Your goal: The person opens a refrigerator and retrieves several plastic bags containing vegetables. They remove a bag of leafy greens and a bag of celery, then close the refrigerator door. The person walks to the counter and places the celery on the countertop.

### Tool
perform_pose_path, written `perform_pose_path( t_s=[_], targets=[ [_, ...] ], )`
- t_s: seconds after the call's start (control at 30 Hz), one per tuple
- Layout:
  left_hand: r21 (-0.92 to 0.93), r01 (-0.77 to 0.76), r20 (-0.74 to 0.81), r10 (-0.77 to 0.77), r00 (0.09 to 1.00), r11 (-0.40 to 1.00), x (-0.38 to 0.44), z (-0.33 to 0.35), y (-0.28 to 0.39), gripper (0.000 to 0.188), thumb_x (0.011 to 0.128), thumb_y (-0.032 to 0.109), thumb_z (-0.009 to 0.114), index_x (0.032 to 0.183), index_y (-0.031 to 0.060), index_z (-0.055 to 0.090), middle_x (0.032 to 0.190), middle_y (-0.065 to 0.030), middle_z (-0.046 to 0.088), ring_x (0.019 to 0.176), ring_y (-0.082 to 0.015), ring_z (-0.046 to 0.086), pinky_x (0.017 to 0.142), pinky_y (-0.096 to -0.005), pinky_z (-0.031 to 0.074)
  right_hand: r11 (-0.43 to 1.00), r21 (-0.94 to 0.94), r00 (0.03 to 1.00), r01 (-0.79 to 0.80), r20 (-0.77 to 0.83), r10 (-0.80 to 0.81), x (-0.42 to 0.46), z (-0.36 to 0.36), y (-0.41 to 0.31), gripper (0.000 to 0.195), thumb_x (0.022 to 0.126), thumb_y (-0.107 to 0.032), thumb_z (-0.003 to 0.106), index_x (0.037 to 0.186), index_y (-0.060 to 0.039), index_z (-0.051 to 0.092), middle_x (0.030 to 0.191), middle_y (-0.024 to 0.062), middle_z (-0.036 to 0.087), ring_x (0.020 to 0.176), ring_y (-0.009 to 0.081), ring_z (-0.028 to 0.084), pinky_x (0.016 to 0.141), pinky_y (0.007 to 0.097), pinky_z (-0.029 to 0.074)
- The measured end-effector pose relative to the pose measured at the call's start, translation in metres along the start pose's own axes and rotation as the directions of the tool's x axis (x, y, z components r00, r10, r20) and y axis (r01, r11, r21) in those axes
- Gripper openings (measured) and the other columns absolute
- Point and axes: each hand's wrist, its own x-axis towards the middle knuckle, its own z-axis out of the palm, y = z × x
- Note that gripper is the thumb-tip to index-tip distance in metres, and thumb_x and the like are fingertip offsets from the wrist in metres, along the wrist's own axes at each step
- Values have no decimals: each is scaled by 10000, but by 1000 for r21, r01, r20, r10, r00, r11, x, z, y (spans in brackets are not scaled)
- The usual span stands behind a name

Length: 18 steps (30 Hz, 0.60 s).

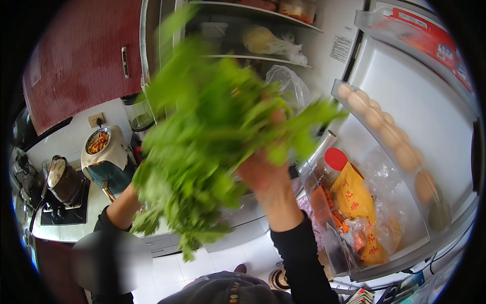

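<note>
A large bunch of leafy greens (201, 125), celery by its look, fills the middle of the head view and is blurred by motion. My right hand (264, 171) grips it from the right side, some fingers hidden among the leaves. Only the wrist of my left hand (131, 197) shows at the lower left of the bunch; its fingers are behind the greens, so their grip cannot be made out. Behind the leaves stands an open refrigerator, with a tied plastic bag (262, 40) holding something pale yellow on a shelf (262, 58).
At right, the open fridge door (402, 79) carries a row of eggs (383, 117), yellow packets (351, 193) and a red-lidded jar (336, 159). Leftward, the counter holds a green air fryer (110, 176) topped by a food bowl (98, 141), a blender (139, 116), and a pot (62, 182) on a cooktop.
</note>
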Motion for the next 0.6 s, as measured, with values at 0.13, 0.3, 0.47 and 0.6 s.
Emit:
perform_pose_path(
  t_s=[0.13,0.3,0.47,0.6],
  targets=[
    [-571,38,126,41,991,820,-10,13,22,527,965,407,574,1321,22,529,1238,-152,617,1065,-237,624,900,-314,512,547,-811,970,208,241,-12,-36,3,20,369,981,-280,557,1291,-80,548,1248,58,590,1105,184,575,879,339,498],
    [-379,234,252,-144,957,895,-14,-10,20,773,950,581,495,1374,-63,443,1267,-164,593,1115,-224,595,962,-361,477,479,-870,957,-122,24,288,-58,-12,100,382,967,-325,572,1227,-46,537,1019,16,575,903,109,549,769,290,483],
    [-346,493,526,-270,806,798,-11,16,13,962,766,646,698,1380,-50,441,1253,-237,583,1134,-304,605,968,-445,489,433,-867,884,-246,-18,467,-81,-50,162,428,933,-309,614,1260,-47,525,1041,68,602,985,175,572,888,331,472],
    [-416,514,598,-201,776,750,-26,46,-6,539,849,257,752,1274,-9,553,1102,-146,657,942,-253,666,843,-397,567,367,-914,872,-173,31,489,-113,-111,182,520,891,-336,674,1307,-76,501,1218,97,571,1138,225,542,1006,352,428]
  ],
)
